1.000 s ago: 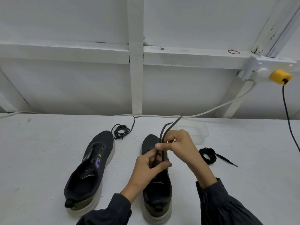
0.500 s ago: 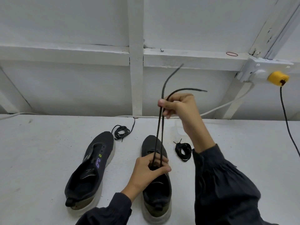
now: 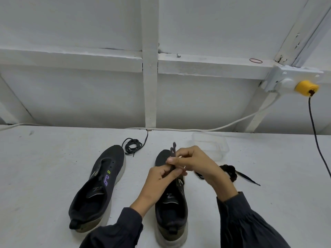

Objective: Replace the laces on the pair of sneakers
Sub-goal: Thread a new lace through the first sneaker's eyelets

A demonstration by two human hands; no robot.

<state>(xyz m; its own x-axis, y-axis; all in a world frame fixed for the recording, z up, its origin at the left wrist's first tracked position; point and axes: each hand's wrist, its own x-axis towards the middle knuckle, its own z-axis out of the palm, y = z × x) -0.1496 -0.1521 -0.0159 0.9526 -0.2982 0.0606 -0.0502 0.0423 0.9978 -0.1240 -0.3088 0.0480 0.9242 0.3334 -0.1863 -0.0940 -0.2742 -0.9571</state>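
Two dark sneakers stand on the white table, toes pointing away. The left sneaker (image 3: 100, 187) has no lace and bare eyelets. Over the right sneaker (image 3: 171, 206) both my hands meet. My left hand (image 3: 160, 178) pinches a dark lace (image 3: 173, 151) just above the shoe's tongue. My right hand (image 3: 195, 162) grips the same lace, whose blurred ends stick up past my fingers. How the lace runs through the eyelets is hidden by my hands.
A coiled black lace (image 3: 132, 145) lies beyond the left sneaker's toe. Another bundled black lace (image 3: 231, 173) lies right of my right hand. A clear plastic tray (image 3: 211, 145) sits behind it. A white cable (image 3: 197, 130) runs along the wall; a black cord (image 3: 317, 140) hangs at right.
My right hand, which had pulled the lace up high half a second ago, has come back down to the shoe and meets my left hand again.
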